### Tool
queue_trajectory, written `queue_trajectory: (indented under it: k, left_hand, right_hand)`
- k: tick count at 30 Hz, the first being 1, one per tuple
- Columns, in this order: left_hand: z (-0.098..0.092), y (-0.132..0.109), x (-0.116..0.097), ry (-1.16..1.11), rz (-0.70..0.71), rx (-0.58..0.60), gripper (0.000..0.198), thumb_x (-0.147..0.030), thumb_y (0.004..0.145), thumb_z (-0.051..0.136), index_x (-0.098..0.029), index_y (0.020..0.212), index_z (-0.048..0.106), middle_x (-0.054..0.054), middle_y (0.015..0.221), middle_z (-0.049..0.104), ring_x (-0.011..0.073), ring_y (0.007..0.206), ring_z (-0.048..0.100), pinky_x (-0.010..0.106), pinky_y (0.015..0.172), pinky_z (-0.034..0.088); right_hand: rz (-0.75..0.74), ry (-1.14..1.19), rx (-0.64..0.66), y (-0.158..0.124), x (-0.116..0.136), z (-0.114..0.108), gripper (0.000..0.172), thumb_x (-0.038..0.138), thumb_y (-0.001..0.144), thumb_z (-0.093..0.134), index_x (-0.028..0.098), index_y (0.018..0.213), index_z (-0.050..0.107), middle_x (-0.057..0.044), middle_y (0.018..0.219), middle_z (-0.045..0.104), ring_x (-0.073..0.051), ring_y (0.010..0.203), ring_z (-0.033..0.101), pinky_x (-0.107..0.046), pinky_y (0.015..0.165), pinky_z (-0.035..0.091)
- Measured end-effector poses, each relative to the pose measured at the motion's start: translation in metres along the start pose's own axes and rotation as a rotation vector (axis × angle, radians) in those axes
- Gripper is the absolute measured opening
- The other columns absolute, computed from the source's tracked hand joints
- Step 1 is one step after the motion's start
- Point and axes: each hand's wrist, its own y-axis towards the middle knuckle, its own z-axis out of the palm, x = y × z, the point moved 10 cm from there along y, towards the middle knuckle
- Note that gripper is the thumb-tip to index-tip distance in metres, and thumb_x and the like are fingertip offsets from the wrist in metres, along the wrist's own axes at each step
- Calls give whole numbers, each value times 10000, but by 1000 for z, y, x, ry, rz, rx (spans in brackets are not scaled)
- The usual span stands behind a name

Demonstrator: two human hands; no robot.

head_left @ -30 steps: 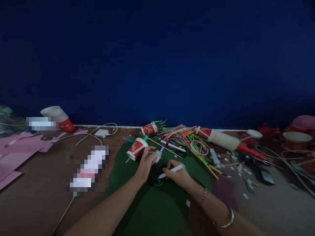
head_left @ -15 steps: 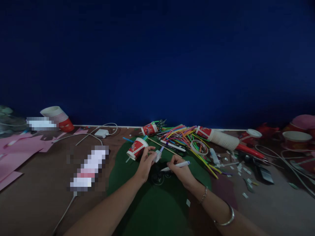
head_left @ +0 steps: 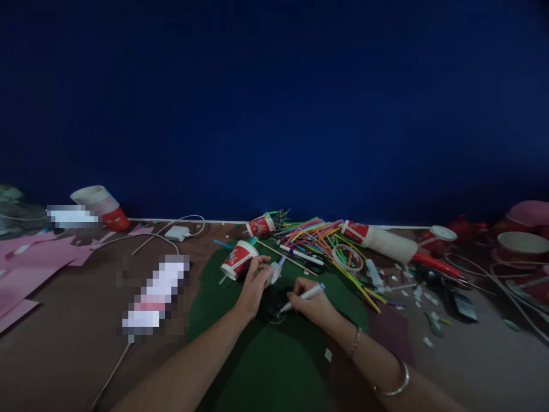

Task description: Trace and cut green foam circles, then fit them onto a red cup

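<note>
A white marker (head_left: 302, 297) is gripped by the right hand (head_left: 313, 306); a small white object (head_left: 274, 273) is pinched by the left hand (head_left: 253, 286).

2 hands (head_left: 257, 283), 1 white marker (head_left: 302, 297), 3 loose red paper cups (head_left: 238, 259), 1 long stack of cups (head_left: 381, 239), 1 pile of coloured straws (head_left: 317, 234), too many to count.
</note>
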Motion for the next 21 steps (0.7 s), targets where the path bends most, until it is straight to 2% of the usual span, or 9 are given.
queue_trajectory:
  k: [6, 14, 21]
  left_hand:
    - [2, -1, -2, -9, 3, 10, 295, -352, 714, 577, -240, 977, 504, -22, 804, 529, 152, 794, 582, 256, 701, 445]
    - [1, -1, -3, -9, 0, -2, 301, -366, 699, 587, -244, 963, 511, -29, 804, 533, 138, 745, 579, 255, 694, 447]
    - [1, -1, -3, -14, -1, 0, 293, -352, 701, 586, -242, 962, 512, -26, 786, 529, 148, 775, 585, 255, 699, 451]
  right_hand:
    - [-26, -89, 10, -1, -1, 3, 187, 236, 681, 551, 196, 541, 433, 52, 443, 496, -91, 432, 411, -188, 415, 290]
    - [-55, -112, 15, -3, 6, 3, 173, 213, 650, 559, 194, 533, 432, 63, 457, 443, -85, 446, 375, -183, 413, 269]
    - [-52, -140, -12, -1, 1, 1, 163, 207, 643, 540, 190, 523, 432, 60, 469, 427, -85, 457, 358, -191, 426, 258]
